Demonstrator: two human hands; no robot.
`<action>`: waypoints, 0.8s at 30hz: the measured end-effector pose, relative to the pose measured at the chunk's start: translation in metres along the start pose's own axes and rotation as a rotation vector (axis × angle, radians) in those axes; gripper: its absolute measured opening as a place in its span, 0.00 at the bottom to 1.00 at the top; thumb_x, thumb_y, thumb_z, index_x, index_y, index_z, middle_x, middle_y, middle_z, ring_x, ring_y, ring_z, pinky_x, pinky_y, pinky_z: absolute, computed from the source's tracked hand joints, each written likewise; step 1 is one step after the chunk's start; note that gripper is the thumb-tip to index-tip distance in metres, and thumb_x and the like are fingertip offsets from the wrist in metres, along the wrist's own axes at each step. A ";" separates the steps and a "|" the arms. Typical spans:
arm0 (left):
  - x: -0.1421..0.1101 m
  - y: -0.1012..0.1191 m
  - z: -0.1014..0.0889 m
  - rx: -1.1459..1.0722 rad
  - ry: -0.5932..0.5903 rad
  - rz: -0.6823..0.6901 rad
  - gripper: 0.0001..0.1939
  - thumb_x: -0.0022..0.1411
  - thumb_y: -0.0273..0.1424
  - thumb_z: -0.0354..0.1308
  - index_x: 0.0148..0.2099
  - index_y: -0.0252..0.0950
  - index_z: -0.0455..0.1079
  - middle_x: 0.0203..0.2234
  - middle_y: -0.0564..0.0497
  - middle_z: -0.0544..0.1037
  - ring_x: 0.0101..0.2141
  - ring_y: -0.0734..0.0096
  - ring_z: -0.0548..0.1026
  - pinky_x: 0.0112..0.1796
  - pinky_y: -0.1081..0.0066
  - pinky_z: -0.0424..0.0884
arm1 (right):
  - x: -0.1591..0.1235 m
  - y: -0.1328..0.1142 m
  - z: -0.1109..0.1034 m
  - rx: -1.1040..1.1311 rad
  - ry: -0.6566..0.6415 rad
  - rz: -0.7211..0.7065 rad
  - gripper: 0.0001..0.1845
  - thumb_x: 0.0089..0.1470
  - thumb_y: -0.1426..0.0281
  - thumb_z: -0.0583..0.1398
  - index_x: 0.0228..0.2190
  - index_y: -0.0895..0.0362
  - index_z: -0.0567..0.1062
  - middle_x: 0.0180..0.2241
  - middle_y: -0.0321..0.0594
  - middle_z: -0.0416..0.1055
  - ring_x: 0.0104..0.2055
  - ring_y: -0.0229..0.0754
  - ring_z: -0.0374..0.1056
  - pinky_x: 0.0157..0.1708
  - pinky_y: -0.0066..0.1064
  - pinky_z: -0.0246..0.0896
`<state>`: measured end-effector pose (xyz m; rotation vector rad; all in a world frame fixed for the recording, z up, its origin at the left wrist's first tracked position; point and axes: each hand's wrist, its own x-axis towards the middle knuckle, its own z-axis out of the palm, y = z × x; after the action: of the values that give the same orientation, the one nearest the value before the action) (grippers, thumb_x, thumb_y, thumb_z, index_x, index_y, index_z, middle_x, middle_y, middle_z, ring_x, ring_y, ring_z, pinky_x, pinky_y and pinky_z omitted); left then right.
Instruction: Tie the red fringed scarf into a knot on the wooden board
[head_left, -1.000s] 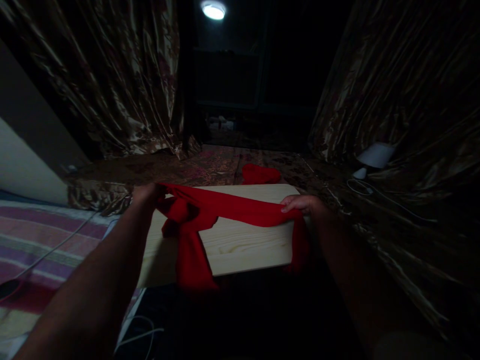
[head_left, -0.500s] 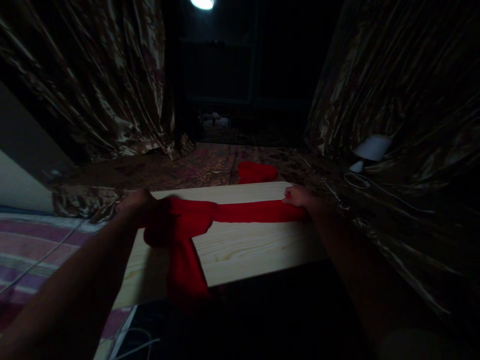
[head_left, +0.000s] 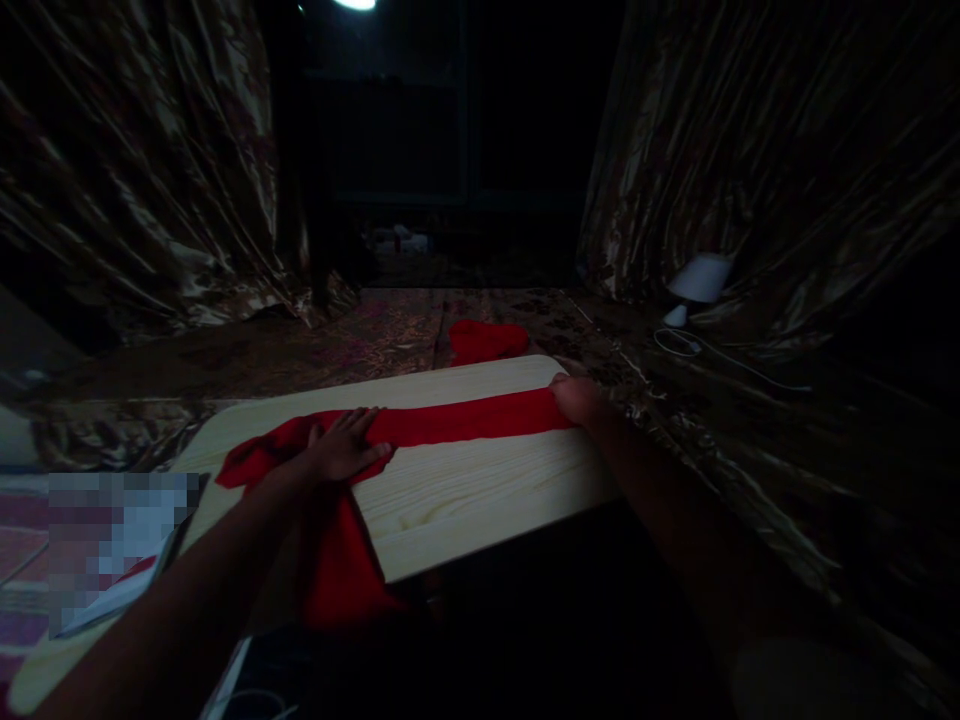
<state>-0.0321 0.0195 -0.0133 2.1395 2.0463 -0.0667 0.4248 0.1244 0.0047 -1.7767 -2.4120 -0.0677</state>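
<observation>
A long strip of red cloth (head_left: 465,416) lies flat across a pale wood-grain tabletop (head_left: 465,490). My left hand (head_left: 349,445) presses on it left of the middle, palm down with fingers spread. At the strip's right end, my right hand (head_left: 577,400) has its fingers closed on the cloth. Left of my left hand the cloth is bunched up, and part of it hangs over the near edge of the tabletop. Whether the cloth is a scarf or a garment, I cannot tell.
Beyond the far edge lies another red cloth piece (head_left: 487,341). A small white lamp (head_left: 701,278) with its cord stands at the right. Patterned curtains (head_left: 172,180) hang on both sides. A blurred-out flat item (head_left: 127,550) rests at the left.
My left hand has moved right from the bunched end and now lies flat on the strip. My right hand keeps its end. The view has shifted, showing more of the tabletop's left side.
</observation>
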 end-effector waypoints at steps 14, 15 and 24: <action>0.001 0.007 0.004 0.015 0.009 -0.096 0.43 0.65 0.56 0.37 0.75 0.41 0.38 0.72 0.47 0.45 0.70 0.46 0.43 0.62 0.34 0.45 | -0.006 0.026 0.021 0.303 0.442 0.129 0.20 0.42 0.83 0.54 0.36 0.59 0.76 0.38 0.45 0.77 0.40 0.45 0.70 0.43 0.31 0.62; 0.001 0.007 0.003 0.015 0.008 -0.094 0.42 0.65 0.55 0.36 0.75 0.42 0.38 0.72 0.47 0.45 0.70 0.46 0.43 0.62 0.34 0.45 | -0.005 0.030 0.023 0.323 0.427 0.147 0.17 0.40 0.83 0.54 0.32 0.58 0.76 0.36 0.45 0.77 0.39 0.45 0.70 0.43 0.32 0.63; -0.008 0.011 -0.011 -0.020 -0.022 -0.013 0.34 0.70 0.48 0.32 0.75 0.48 0.39 0.72 0.43 0.48 0.70 0.44 0.45 0.58 0.28 0.48 | -0.017 0.058 0.022 0.653 0.272 0.172 0.16 0.39 0.81 0.53 0.30 0.56 0.72 0.44 0.46 0.79 0.47 0.47 0.73 0.46 0.36 0.67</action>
<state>-0.0225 0.0132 0.0000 2.1045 2.0394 -0.0710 0.4826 0.1283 -0.0222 -1.5279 -1.7951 0.4188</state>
